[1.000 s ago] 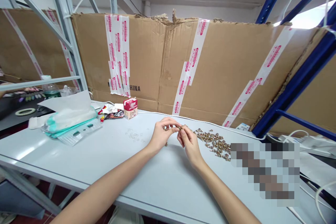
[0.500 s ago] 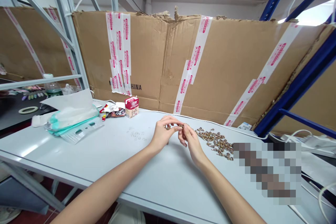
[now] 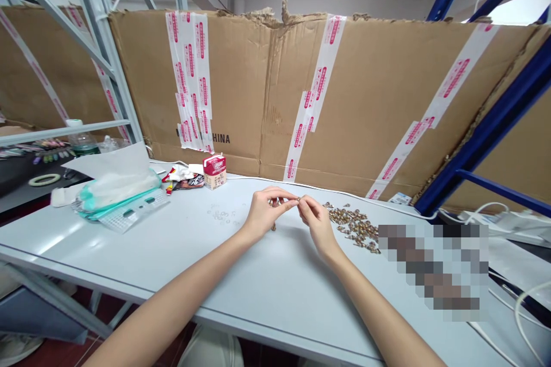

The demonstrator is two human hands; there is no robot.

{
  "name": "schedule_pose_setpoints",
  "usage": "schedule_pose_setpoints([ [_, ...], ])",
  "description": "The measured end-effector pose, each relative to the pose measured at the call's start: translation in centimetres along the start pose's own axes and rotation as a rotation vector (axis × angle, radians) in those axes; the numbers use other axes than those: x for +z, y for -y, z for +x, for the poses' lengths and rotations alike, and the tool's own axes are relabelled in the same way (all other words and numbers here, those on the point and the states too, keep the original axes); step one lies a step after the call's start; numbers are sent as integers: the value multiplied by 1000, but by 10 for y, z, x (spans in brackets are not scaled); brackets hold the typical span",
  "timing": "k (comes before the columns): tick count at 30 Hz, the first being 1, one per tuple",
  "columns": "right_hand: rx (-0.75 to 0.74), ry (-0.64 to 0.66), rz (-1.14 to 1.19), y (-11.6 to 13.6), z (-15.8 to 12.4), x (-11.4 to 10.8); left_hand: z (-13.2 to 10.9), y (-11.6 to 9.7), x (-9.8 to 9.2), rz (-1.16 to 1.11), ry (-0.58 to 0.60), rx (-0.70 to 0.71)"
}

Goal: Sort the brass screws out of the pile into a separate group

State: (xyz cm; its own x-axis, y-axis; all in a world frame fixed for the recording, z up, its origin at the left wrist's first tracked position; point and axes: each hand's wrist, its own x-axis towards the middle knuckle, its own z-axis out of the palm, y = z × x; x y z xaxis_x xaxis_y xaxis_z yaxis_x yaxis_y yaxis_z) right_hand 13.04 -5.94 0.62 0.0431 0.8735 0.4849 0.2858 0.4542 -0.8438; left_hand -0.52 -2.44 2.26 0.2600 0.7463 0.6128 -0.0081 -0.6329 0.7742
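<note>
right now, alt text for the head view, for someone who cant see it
The left hand and right hand pinch a tiny metal part above a white table, with a pile of small brass-coloured fittings to the right and scattered small pale rings to the left. Behind stands a taped cardboard wall.

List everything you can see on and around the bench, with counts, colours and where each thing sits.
workbench: one, pale grey, under everything
brass-coloured parts: many, golden, loose right of the hands
small rings: several, pale, scattered left of the hands
drink carton: one, red and cream, bench back
plastic-wrapped pack: one, teal and white, bench left
cardboard sheet: one, brown, taped, behind the bench
blue steel rack: one, right
small metal part: one, too small to tell colour, between the fingertips
left hand: centre, pinching it
right hand: centre, pinching it
</note>
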Motion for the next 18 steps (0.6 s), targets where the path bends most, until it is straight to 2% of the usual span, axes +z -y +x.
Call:
schedule_pose_setpoints([
  [4, -6, -12, 27, 2, -1, 0, -1, -1, 0, 12, 17, -2],
  [12, -118, -70, -165, 6, -3, -1, -1, 0, 0, 67, 8, 14],
  [15, -132, -66, -197, 6, -3, -2, 0, 1, -1, 105, 44, 74],
  [18, -142, -42, -216, 6, -3, -2, -1, 3, -3, 191, 62, 192],
])
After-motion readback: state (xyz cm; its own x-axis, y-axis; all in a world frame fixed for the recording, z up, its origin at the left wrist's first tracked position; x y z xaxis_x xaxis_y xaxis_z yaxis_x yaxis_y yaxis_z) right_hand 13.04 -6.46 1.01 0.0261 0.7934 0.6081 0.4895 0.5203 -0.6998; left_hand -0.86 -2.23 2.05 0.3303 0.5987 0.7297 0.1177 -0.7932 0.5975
